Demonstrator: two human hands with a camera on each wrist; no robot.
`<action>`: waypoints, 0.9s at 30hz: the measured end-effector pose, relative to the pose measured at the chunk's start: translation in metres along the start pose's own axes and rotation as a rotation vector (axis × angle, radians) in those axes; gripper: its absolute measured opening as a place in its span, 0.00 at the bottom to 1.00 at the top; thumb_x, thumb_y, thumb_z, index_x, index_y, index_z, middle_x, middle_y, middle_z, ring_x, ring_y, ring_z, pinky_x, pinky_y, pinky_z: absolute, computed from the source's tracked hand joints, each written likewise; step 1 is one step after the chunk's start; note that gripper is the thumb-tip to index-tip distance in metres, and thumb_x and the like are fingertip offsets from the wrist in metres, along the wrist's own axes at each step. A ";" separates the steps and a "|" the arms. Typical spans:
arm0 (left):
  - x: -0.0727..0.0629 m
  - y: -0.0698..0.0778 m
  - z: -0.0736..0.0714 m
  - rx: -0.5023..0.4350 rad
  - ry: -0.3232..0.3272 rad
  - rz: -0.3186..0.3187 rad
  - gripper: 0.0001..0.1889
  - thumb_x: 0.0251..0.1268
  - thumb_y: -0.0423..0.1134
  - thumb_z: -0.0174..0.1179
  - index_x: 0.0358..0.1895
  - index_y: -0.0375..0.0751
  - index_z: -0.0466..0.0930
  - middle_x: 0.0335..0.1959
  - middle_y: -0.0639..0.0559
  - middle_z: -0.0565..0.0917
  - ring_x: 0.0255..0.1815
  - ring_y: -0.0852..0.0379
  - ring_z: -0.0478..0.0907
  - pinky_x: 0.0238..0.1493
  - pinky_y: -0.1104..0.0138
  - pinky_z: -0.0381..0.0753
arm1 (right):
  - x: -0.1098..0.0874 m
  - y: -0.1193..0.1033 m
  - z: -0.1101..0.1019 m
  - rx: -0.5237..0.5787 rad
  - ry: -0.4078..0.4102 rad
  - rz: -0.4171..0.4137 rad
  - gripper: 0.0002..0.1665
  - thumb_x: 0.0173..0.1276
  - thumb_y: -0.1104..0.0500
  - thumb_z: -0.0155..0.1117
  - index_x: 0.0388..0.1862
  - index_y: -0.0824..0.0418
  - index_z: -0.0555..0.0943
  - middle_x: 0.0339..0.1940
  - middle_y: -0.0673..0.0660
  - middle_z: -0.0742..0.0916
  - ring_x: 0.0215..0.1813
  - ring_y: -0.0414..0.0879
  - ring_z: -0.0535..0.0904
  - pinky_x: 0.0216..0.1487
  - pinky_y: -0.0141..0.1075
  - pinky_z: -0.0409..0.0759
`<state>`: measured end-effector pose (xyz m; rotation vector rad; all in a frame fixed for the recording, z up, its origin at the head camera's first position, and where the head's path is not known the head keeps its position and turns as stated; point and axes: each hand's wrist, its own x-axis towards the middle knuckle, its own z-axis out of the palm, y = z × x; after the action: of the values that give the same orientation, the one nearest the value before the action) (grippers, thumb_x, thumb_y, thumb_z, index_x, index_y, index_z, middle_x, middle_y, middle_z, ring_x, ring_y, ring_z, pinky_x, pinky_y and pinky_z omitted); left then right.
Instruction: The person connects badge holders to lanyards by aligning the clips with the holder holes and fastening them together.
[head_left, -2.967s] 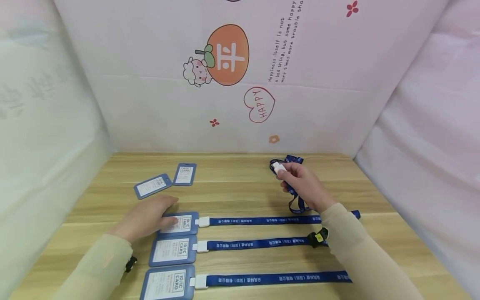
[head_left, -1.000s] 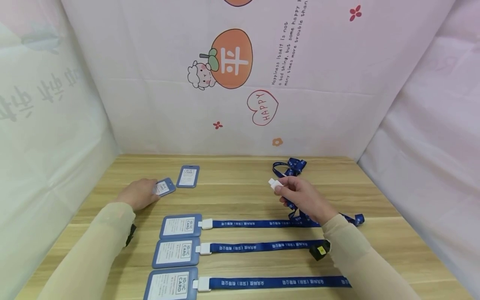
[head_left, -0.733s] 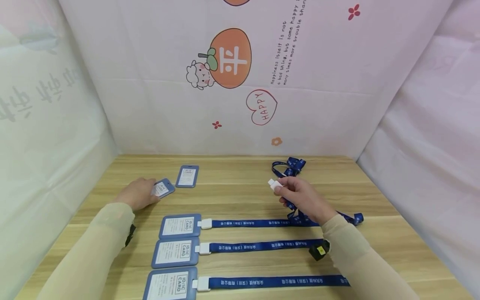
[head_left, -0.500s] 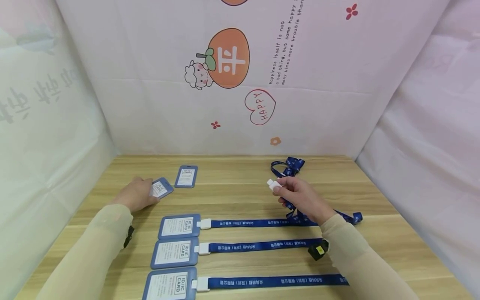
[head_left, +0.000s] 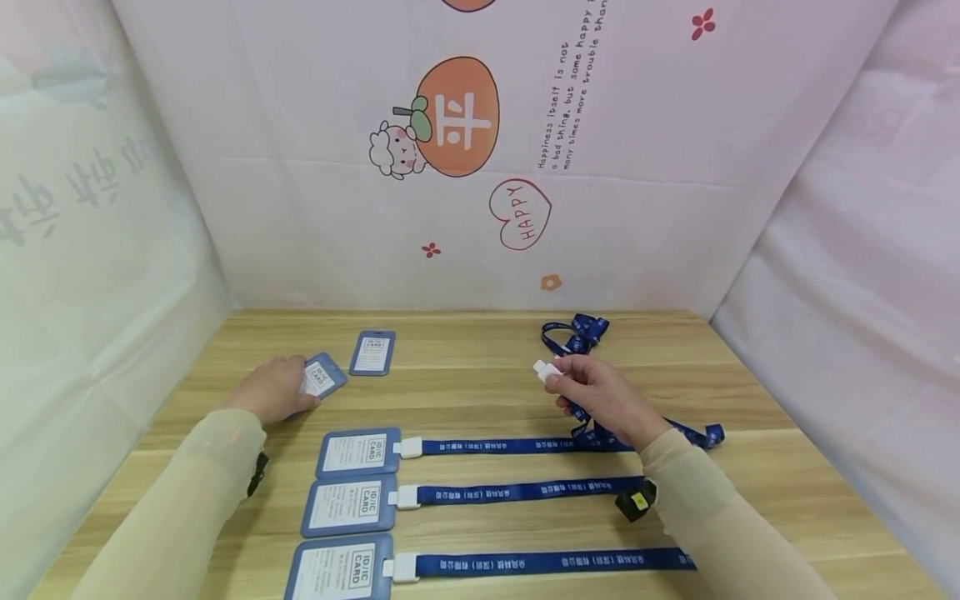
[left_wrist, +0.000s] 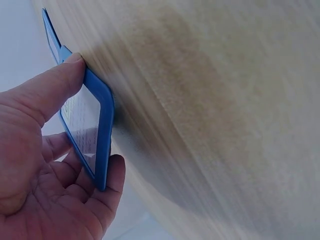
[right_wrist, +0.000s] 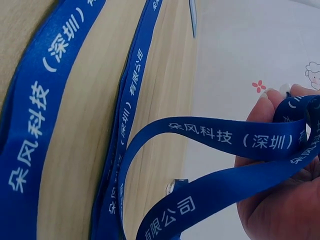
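Observation:
My left hand point(head_left: 270, 390) grips a blue ID card holder point(head_left: 322, 377) at the back left. The left wrist view shows the thumb on the near edge of the card holder point(left_wrist: 102, 127) and fingertips curled beneath, with the card holder tilted. My right hand point(head_left: 606, 398) pinches a white plastic clip point(head_left: 547, 372) between thumb and fingers, above the table. From that hand a blue lanyard point(right_wrist: 220, 137) hangs in a loop, white characters printed along it. Just behind the left hand's holder lies another card holder point(head_left: 372, 353), flat.
Toward the front left lie three card holders, the nearest cut off by the frame: a far one point(head_left: 358, 452), a middle one point(head_left: 349, 505) and a near one point(head_left: 339, 568), each clipped to a straight lanyard. More blue lanyard point(head_left: 588, 332) lies bunched at the back right. White cloth walls surround the wooden table.
My left hand has moved back and left from the far clipped holder, and grips the loose card holder, which has turned and tilted. My right hand brought the clip slightly nearer.

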<state>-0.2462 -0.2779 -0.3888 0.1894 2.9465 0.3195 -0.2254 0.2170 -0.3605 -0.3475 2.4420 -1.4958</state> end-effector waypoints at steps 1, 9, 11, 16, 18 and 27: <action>-0.001 0.000 -0.001 -0.002 -0.005 -0.001 0.37 0.65 0.48 0.72 0.62 0.17 0.68 0.44 0.31 0.82 0.39 0.44 0.78 0.46 0.47 0.83 | 0.000 0.000 0.000 0.000 0.001 0.000 0.26 0.79 0.45 0.63 0.63 0.62 0.77 0.50 0.62 0.85 0.52 0.67 0.81 0.48 0.42 0.88; -0.003 0.005 -0.001 0.024 -0.038 0.000 0.45 0.69 0.47 0.69 0.71 0.13 0.57 0.59 0.16 0.74 0.56 0.29 0.77 0.62 0.37 0.78 | -0.001 0.002 0.001 0.003 -0.004 0.005 0.27 0.78 0.45 0.64 0.63 0.63 0.77 0.49 0.61 0.85 0.49 0.63 0.82 0.48 0.47 0.88; -0.004 0.006 0.000 0.027 -0.047 -0.005 0.47 0.69 0.46 0.67 0.73 0.11 0.52 0.64 0.12 0.69 0.63 0.23 0.73 0.68 0.35 0.73 | -0.001 0.002 0.001 0.003 -0.003 0.005 0.27 0.78 0.45 0.64 0.63 0.63 0.77 0.49 0.61 0.85 0.49 0.62 0.82 0.48 0.47 0.88; -0.005 0.007 0.000 0.007 -0.067 -0.028 0.50 0.70 0.45 0.65 0.74 0.09 0.44 0.67 0.09 0.63 0.66 0.20 0.70 0.71 0.33 0.70 | -0.002 0.004 0.002 -0.007 0.007 0.012 0.27 0.78 0.44 0.64 0.63 0.62 0.77 0.49 0.61 0.85 0.50 0.64 0.82 0.47 0.44 0.88; -0.005 0.007 0.001 0.004 -0.069 -0.032 0.50 0.70 0.44 0.65 0.74 0.09 0.43 0.66 0.08 0.63 0.65 0.20 0.71 0.70 0.34 0.70 | -0.003 0.004 0.002 -0.008 0.008 0.015 0.27 0.78 0.44 0.64 0.63 0.61 0.77 0.49 0.61 0.85 0.50 0.64 0.83 0.47 0.44 0.88; -0.007 0.004 0.003 -0.023 -0.029 -0.019 0.57 0.64 0.52 0.69 0.74 0.09 0.44 0.60 0.11 0.71 0.51 0.30 0.79 0.59 0.37 0.80 | -0.004 0.003 0.000 0.000 0.001 0.009 0.26 0.78 0.44 0.64 0.63 0.62 0.77 0.48 0.60 0.85 0.50 0.65 0.82 0.48 0.47 0.88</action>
<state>-0.2383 -0.2743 -0.3892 0.1614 2.9127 0.3444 -0.2216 0.2195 -0.3634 -0.3355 2.4413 -1.4928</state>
